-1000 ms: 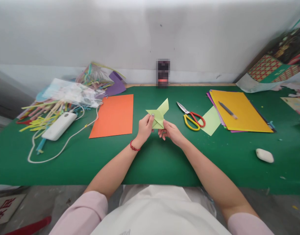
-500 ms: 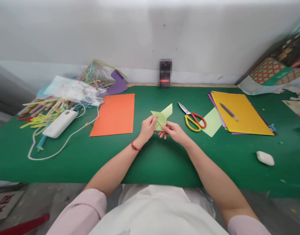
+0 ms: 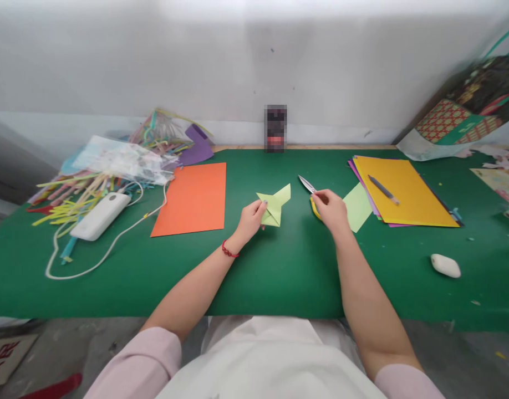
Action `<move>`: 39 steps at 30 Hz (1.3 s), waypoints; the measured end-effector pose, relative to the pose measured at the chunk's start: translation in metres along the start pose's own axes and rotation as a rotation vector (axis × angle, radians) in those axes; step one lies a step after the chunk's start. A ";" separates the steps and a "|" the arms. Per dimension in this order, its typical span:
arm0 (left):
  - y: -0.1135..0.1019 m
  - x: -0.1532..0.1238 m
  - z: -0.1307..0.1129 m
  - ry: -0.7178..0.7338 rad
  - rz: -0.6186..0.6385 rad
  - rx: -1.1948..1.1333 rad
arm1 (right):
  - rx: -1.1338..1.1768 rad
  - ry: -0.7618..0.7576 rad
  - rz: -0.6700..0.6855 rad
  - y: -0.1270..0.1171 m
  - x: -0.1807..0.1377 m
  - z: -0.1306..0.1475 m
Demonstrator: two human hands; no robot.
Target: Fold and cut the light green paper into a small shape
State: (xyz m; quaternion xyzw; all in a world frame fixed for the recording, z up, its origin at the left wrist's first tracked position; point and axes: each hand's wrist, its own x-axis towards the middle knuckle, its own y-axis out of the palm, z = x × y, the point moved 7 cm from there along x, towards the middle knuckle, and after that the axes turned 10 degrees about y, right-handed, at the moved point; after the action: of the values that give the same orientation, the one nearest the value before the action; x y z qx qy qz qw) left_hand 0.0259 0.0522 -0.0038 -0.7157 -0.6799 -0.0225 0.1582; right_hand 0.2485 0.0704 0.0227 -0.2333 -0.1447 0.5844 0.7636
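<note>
My left hand (image 3: 251,219) pinches a folded piece of light green paper (image 3: 273,215) above the middle of the table. The paper has crossing folds and pointed flaps, one of them sticking out to the upper right. To its right, my right hand (image 3: 331,209) is closed over the handles of the scissors (image 3: 308,184). The silver blades lie on the table pointing to the upper left. Part of the yellow handle shows beneath the fingers, while the red one is hidden behind the hand.
Orange paper (image 3: 192,199) lies left of centre. Farther left are a white power bank (image 3: 100,217) with its cable and a heap of paper strips (image 3: 63,194). On the right, a pen (image 3: 383,189) rests on yellow paper (image 3: 421,194), beside light green paper (image 3: 357,208) and a white case (image 3: 446,266).
My right hand has let go of the folded green paper and moved right onto the scissors' handles. My left hand still holds the paper in nearly the same place.
</note>
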 end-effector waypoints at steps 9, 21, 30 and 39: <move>0.009 0.007 0.009 0.018 0.176 0.298 | -0.647 0.213 -0.029 -0.009 0.023 -0.035; 0.004 0.012 0.004 0.082 0.118 0.350 | -0.672 0.252 0.027 -0.008 0.021 -0.032; 0.007 0.008 0.010 -0.019 0.111 0.363 | -0.424 0.343 -0.067 -0.014 0.025 -0.034; 0.009 0.008 0.002 -0.045 0.141 0.742 | 0.456 0.021 0.148 0.023 0.002 0.008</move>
State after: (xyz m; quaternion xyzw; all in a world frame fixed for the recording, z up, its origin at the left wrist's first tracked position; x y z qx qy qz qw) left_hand 0.0349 0.0602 -0.0059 -0.6551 -0.5942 0.2521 0.3927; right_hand 0.2264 0.0785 0.0175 -0.0710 0.0164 0.6538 0.7531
